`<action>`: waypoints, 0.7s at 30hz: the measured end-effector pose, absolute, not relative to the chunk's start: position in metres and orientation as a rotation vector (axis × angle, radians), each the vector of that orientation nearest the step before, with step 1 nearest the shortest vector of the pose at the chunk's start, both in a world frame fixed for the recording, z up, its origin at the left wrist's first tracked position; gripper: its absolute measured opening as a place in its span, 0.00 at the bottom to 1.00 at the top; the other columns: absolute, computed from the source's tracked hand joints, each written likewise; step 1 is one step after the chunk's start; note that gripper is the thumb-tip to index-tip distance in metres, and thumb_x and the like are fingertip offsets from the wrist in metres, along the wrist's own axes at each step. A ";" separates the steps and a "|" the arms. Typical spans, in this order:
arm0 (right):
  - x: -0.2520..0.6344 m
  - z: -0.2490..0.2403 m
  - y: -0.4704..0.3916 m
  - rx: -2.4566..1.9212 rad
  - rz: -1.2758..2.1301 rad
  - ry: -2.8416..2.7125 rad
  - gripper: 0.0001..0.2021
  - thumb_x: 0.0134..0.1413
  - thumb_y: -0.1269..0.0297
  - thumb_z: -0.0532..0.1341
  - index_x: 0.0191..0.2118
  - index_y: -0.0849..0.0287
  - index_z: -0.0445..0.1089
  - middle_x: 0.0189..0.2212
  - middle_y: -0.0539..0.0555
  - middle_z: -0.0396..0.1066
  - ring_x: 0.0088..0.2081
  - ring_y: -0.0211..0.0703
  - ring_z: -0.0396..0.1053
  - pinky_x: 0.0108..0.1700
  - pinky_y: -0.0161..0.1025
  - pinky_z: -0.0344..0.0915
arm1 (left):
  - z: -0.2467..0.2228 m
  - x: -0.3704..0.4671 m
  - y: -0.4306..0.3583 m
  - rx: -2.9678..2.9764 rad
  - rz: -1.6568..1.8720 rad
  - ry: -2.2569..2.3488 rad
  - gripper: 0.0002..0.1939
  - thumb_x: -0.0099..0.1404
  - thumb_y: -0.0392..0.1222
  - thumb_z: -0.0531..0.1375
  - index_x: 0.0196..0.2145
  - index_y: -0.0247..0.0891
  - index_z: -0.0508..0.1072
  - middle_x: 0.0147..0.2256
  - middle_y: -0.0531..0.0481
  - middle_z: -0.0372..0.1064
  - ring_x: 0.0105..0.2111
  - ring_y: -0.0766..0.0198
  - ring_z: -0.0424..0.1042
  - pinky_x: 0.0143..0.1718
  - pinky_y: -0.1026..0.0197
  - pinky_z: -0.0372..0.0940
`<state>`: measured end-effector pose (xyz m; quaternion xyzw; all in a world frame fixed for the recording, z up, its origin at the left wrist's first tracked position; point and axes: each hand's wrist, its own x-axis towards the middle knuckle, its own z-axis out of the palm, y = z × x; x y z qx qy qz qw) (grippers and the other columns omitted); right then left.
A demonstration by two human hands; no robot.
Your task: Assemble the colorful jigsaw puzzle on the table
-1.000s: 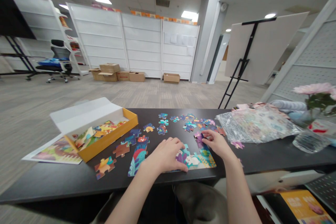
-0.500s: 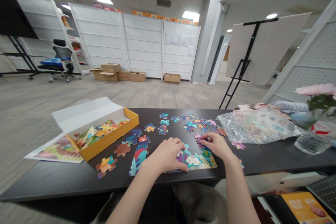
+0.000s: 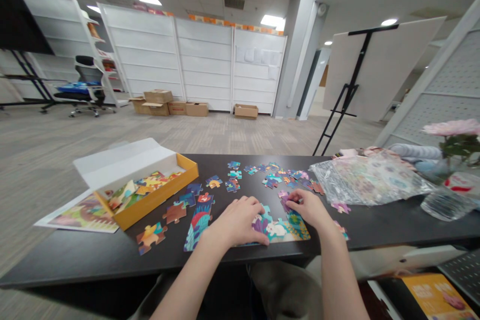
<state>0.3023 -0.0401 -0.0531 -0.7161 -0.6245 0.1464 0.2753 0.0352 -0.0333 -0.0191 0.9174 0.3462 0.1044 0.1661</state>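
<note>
1. White slatted shelving (image 3: pixel 204 65) stands beyond a grey carpeted floor (image 3: pixel 232 132), with brown cardboard boxes (image 3: pixel 157 102) at its foot.
2. In front is a long black table (image 3: pixel 86 257) with a smooth top.
3. A partly joined, colourful cardboard jigsaw with a white rabbit (image 3: pixel 276 229) lies beside the table's near edge, around the middle.
4. The left hand (image 3: pixel 240 220) rests palm down over the jigsaw, thumb spread wide from the fingers; what lies beneath the palm is hidden.
5. The right hand (image 3: pixel 305 206) is narrow, thumb and fingertips close together at a purple cardboard puzzle piece (image 3: pixel 282 197) by the jigsaw's upper right part; whether they grip or press it, I cannot tell.
6. Loose blue and teal puzzle pieces (image 3: pixel 272 180) are scattered towards the far edge.
7. Along the left edge, a yellow cardboard box (image 3: pixel 157 197) with a raised white lid (image 3: pixel 125 162) holds more pieces; a printed paper sheet (image 3: pixel 84 214) beside it juts past that edge.
8. Towards the right end lie a crinkled clear plastic bag (image 3: pixel 369 180) and a clear vessel (image 3: pixel 444 205) near a pale pink flower (image 3: pixel 448 127).
</note>
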 end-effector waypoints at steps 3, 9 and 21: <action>0.303 -0.052 -0.040 -1.975 0.392 -1.653 0.07 0.48 0.61 0.65 0.32 0.57 0.76 0.28 0.53 0.77 0.31 0.44 0.72 0.35 0.37 0.62 | -0.020 0.035 -0.033 2.620 0.304 0.981 0.33 0.50 0.62 0.71 0.49 0.43 0.74 0.50 0.47 0.71 0.49 0.50 0.70 0.49 0.52 0.64; 0.306 -0.053 -0.041 -1.950 0.429 -1.663 0.08 0.50 0.60 0.64 0.32 0.57 0.78 0.28 0.53 0.78 0.31 0.45 0.72 0.35 0.38 0.63 | -0.021 0.034 -0.033 2.625 0.290 0.981 0.33 0.50 0.62 0.71 0.49 0.43 0.74 0.49 0.48 0.71 0.49 0.50 0.70 0.48 0.53 0.64; 0.304 -0.057 -0.039 -1.999 0.385 -1.652 0.06 0.48 0.61 0.65 0.32 0.56 0.77 0.27 0.51 0.76 0.30 0.43 0.72 0.33 0.36 0.61 | -0.020 0.035 -0.032 2.604 0.294 0.980 0.32 0.50 0.61 0.72 0.48 0.43 0.74 0.50 0.47 0.71 0.49 0.49 0.70 0.49 0.52 0.65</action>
